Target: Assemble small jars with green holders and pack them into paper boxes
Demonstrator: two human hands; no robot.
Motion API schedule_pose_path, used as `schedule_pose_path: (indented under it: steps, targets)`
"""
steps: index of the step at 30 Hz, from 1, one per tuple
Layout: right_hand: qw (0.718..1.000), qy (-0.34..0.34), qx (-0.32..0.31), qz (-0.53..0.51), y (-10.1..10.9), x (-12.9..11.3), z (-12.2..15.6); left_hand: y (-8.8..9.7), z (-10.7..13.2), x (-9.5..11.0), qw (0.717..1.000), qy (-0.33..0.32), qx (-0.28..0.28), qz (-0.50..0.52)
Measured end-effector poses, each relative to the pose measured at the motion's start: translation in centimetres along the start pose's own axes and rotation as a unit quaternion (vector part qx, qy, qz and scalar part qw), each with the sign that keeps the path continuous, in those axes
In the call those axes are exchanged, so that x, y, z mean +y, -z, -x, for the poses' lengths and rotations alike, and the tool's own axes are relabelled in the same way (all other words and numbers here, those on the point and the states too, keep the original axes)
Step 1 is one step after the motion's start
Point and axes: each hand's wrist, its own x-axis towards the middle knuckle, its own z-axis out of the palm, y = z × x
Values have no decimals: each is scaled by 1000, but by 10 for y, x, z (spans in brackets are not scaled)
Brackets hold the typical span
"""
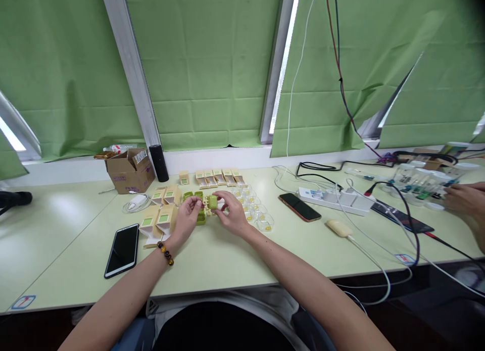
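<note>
My left hand (188, 217) and my right hand (232, 212) meet above the table, and the fingers of both pinch a small green case (212, 202). Just below and behind it lie a few more green cases (200, 218). Open tan cartons with green panels (159, 220) stand left of my left hand. Several clear plastic shells with yellow bits (257, 213) lie in rows right of my right hand. A row of small tan cartons (217, 177) lines up behind. My left wrist wears a bead bracelet.
A black phone (122, 250) lies at the left, a second phone (300, 207) at the right. A cardboard box (129, 172) and a black cylinder (158, 162) stand by the window. A power strip (335, 199) with cables and another person's hand (464, 202) are at the right.
</note>
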Motion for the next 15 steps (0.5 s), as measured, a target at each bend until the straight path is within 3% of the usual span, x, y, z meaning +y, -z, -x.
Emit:
schedule_pose_path:
  steps: [3, 8, 11, 15]
  targets:
    - [1000, 19, 8, 14, 3, -3, -1, 2, 4, 4, 991, -88, 14, -103]
    - [996, 73, 5, 56, 5, -3, -1, 0, 12, 14, 938, -248, -10, -240]
    - [993, 99, -10, 70, 5, -2, -1, -2, 13, 14, 916, -287, -30, -278]
    - [989, 124, -23, 76, 6, -3, -2, 0, 10, 10, 908, -298, -17, -294]
